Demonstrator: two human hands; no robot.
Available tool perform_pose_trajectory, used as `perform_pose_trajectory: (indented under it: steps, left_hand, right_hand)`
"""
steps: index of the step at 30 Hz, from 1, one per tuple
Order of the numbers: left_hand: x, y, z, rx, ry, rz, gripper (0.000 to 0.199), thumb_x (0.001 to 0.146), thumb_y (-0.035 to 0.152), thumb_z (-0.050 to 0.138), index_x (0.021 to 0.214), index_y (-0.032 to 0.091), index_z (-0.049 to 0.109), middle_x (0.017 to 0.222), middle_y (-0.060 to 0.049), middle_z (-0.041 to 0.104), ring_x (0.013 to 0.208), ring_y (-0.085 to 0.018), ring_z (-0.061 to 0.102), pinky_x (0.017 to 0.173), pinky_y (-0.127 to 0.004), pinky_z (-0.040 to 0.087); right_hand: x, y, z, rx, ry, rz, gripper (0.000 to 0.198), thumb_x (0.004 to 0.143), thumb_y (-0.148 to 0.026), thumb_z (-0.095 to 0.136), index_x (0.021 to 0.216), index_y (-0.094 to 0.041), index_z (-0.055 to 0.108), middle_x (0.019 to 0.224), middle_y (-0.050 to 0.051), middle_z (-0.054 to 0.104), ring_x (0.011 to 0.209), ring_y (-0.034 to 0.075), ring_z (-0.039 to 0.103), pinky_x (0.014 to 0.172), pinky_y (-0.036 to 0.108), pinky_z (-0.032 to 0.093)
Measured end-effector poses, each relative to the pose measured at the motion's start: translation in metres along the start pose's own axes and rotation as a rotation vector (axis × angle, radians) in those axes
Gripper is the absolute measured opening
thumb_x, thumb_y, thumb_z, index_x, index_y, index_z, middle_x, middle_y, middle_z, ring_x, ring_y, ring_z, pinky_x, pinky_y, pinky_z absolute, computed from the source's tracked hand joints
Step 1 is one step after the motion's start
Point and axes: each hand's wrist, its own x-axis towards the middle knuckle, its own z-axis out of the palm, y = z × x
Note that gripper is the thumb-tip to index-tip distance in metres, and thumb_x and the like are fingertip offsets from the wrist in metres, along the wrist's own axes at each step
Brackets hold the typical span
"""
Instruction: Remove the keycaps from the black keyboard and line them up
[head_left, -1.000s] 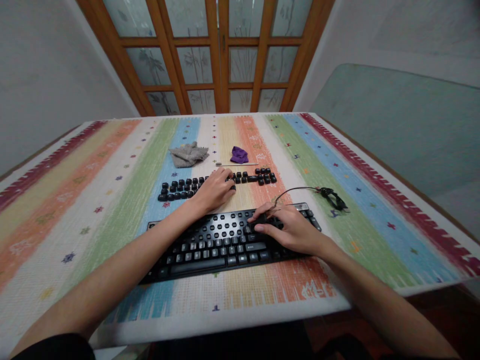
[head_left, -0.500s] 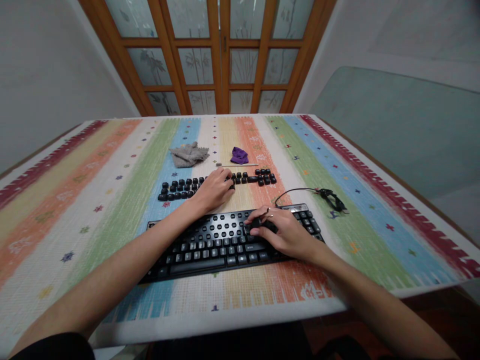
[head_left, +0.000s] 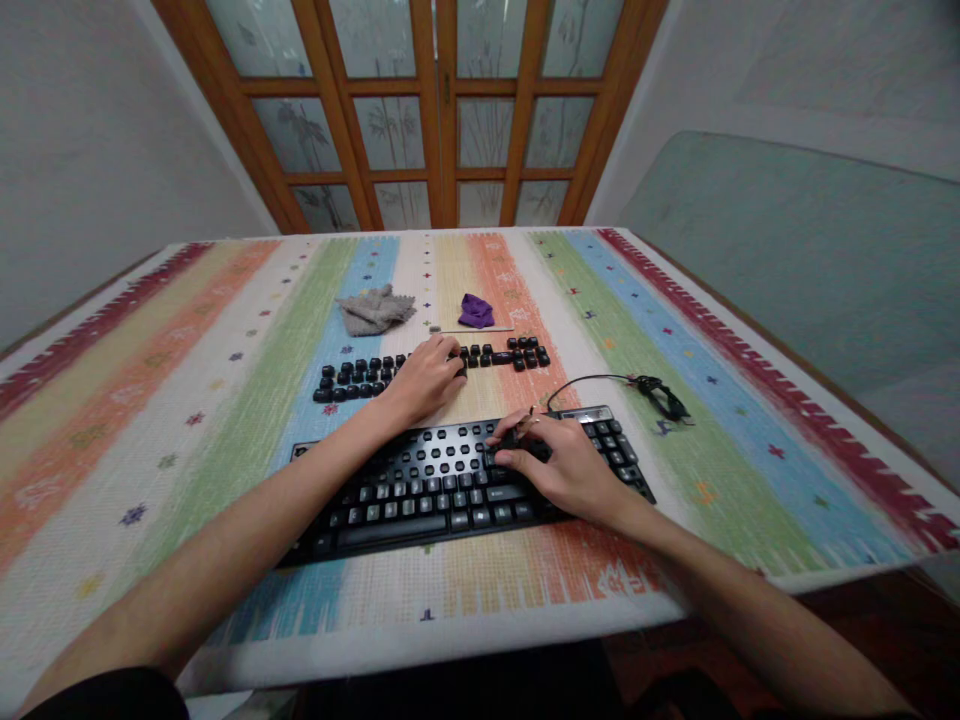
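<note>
A black keyboard lies near the front of the table, its upper rows bare of caps and showing the key stems. Beyond it, loose black keycaps are laid out in rows. My left hand reaches over the keyboard to the middle of these rows, its fingers curled down and closed on a keycap at the fingertips. On the right part of the keyboard rests my right hand, thumb and fingers pinched together at the edge of the bare stems. What lies between those fingers is dark and mostly hidden.
A crumpled grey cloth, a purple cloth and a thin brush lie behind the keycaps. The keyboard's bundled cable sits to the right. A striped tablecloth covers the table; wooden glass doors stand beyond.
My right thumb and fingers have shifted slightly on the keyboard. My left hand stays at the keycaps, and the view has moved a little.
</note>
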Motion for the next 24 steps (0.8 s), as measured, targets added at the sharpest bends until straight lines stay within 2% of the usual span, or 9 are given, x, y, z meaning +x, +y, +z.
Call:
perform_pose_trajectory:
  steps: [6,10,16,19,24]
  left_hand:
    - [-0.001,0.0,-0.002,0.002,0.002,-0.007,0.016,0.092,0.024,0.06,0.092,0.01,0.069,0.109,-0.015,0.06,0.103,-0.028,0.053,0.09,-0.044,0.05]
    - [-0.005,0.001,-0.012,-0.014,0.016,-0.012,0.016,0.091,0.024,0.061,0.097,0.01,0.067,0.11,-0.015,0.06,0.103,-0.028,0.053,0.089,-0.045,0.05]
    - [-0.031,0.007,-0.034,-0.101,0.08,-0.075,0.017,0.094,0.024,0.057,0.101,0.012,0.066,0.11,-0.014,0.061,0.103,-0.027,0.055,0.092,-0.045,0.05]
    - [-0.051,0.019,-0.044,-0.204,0.004,-0.091,0.018,0.097,0.029,0.055,0.1,0.015,0.066,0.106,-0.01,0.064,0.1,-0.024,0.057,0.092,-0.043,0.051]
    - [-0.078,0.047,-0.052,-0.305,-0.17,-0.131,0.028,0.1,0.038,0.053,0.113,0.015,0.064,0.114,-0.011,0.065,0.109,-0.026,0.059,0.097,-0.044,0.049]
  right_hand:
    - [-0.001,-0.002,-0.001,0.0,-0.006,0.004,0.002,0.09,-0.02,0.068,0.092,-0.018,0.067,0.091,0.003,0.075,0.081,0.017,0.07,0.078,0.028,0.052]
    - [-0.001,-0.002,-0.003,-0.004,-0.012,0.007,0.002,0.09,-0.02,0.068,0.089,-0.019,0.067,0.092,0.003,0.075,0.084,0.017,0.071,0.08,0.028,0.052]
    - [-0.002,-0.002,-0.006,-0.022,-0.011,-0.057,0.003,0.09,-0.018,0.068,0.092,-0.019,0.068,0.093,0.003,0.076,0.087,0.017,0.071,0.083,0.029,0.053]
    - [-0.002,-0.001,-0.005,-0.029,-0.009,-0.059,0.004,0.089,-0.017,0.069,0.092,-0.019,0.069,0.094,0.002,0.077,0.088,0.017,0.072,0.083,0.029,0.053]
    - [-0.001,0.002,-0.005,-0.043,-0.007,-0.023,0.003,0.089,-0.017,0.069,0.091,-0.019,0.07,0.091,0.002,0.077,0.086,0.017,0.073,0.083,0.029,0.054]
